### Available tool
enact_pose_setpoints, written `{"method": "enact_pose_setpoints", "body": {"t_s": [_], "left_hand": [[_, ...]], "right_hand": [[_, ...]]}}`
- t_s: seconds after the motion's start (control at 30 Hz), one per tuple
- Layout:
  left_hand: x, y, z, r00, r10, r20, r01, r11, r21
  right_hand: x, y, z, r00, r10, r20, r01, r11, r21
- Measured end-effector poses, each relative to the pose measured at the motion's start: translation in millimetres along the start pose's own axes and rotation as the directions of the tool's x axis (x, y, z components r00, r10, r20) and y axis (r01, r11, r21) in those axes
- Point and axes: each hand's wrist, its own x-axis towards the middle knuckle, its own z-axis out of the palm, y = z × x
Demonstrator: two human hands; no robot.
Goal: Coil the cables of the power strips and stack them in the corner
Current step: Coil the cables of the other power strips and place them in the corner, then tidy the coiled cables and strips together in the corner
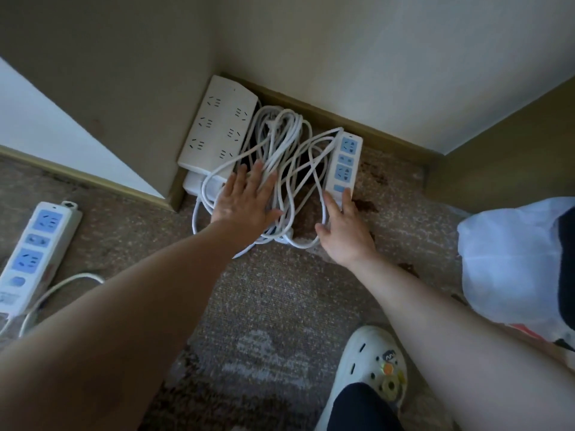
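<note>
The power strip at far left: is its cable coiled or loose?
Loose. The power strip lies on the carpet, its cable trailing uncoiled.

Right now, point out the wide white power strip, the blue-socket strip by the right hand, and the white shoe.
wide white power strip [217, 126], head view, its socket face.
blue-socket strip [344, 161], head view, its middle socket.
white shoe [367, 365], head view, its toe top.

A pale cream wall runs across the far side and meets a darker beige wall at a corner, with an olive-brown skirting board along its foot. The floor is a mottled brown and grey carpet with dark stains near the corner. At far left a bright white panel catches the light, and at right another beige surface stands in shadow.
</note>
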Motion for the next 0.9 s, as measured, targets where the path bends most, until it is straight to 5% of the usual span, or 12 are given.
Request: {"method": "enact_pose_setpoints", "body": {"t_s": [0.2, 0.37, 0.57, 0.77, 0.9], "left_hand": [[-77.9, -33.7, -33.2, 0.995, -0.046, -0.093, 0.024, 0.974, -0.226], [-199.6, -118.7, -23.6, 0.953, -0.301, -0.037, 0.270, 0.896, -0.354], [-293.7, -205.5, 12.4, 0.740, -0.649, 0.177, 0.651, 0.626, -0.428], [-293.0, -255.0, 68.0, 0.662, -0.694, 0.282, 0.705, 0.451, -0.547], [-275.7, -256.7, 95.1, 0.650, -0.709, 0.274, 0.723, 0.465, -0.511]], "right_hand": [[-49.4, -72.8, -19.6, 0.930, -0.307, -0.201, 0.312, 0.950, -0.007], [-83.3, -178.1, -8.8, 0.814, -0.579, 0.054, 0.577, 0.816, 0.044], [-111.4, -305.5, 39.9, 0.706, -0.672, 0.224, 0.689, 0.725, 0.004], [-91.6, -391.4, 104.5, 0.587, -0.721, 0.368, 0.810, 0.522, -0.268], [-64.1, -423.4, 137.7, 0.578, -0.681, 0.451, 0.799, 0.357, -0.484]]}}
